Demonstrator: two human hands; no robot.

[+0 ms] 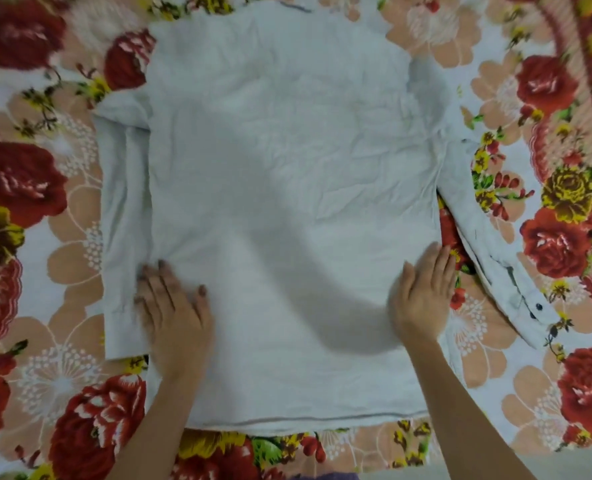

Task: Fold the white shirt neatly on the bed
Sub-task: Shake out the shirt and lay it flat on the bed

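Head cam, just the 1 view here. The wrinkly white cotton-looking shirt [287,161] is spread flat in the middle of the bed, roughly a big rectangle, with its hem [305,420] nearest the person and the collar end at the far edge. The fabric is soft and creased all over, with fine crinkles through the middle.

Under it is a floral bedsheet [551,84] with big red roses, peach flowers and yellow bits on a pale ground.

The long sleeve by the left hand [125,220] lies straight down beside the body, touching it. The other long sleeve [488,244] angles away from the body, and its cuff [533,308] has 2 dark buttons.

Both hands are flat, not gripping anything. The left hand [175,306] presses on the lower side edge of the shirt with its fingers spread. The right hand [422,289] rests with straight fingers on the opposite lower edge, fingertips right at the side seam.
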